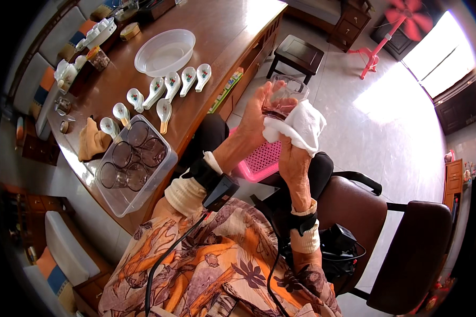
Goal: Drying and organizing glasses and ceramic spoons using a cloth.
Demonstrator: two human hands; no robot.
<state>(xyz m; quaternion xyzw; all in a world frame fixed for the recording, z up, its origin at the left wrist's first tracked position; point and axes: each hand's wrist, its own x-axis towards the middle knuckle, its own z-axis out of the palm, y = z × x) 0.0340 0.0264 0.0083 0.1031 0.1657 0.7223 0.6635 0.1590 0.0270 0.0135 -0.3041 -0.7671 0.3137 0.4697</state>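
My left hand (256,116) is wrapped round a clear glass (296,85), held up in front of me above my lap. My right hand (295,165) grips a bunched white cloth (308,121) and presses it against the glass. Folds of the cloth cover part of the glass and my right fingertips. Beneath both hands, a pink perforated plastic basket (260,162) sits near my knees; my arms hide part of it.
On the wooden table (222,31) at left, a clear plastic box (122,210) holds several dark-tinted glasses. Several stacks of white spoons (172,84), a translucent basin (164,53) and a brown cloth (92,140) lie nearby. A brown chair (349,211) stands at right, a dark stool (297,55) ahead.
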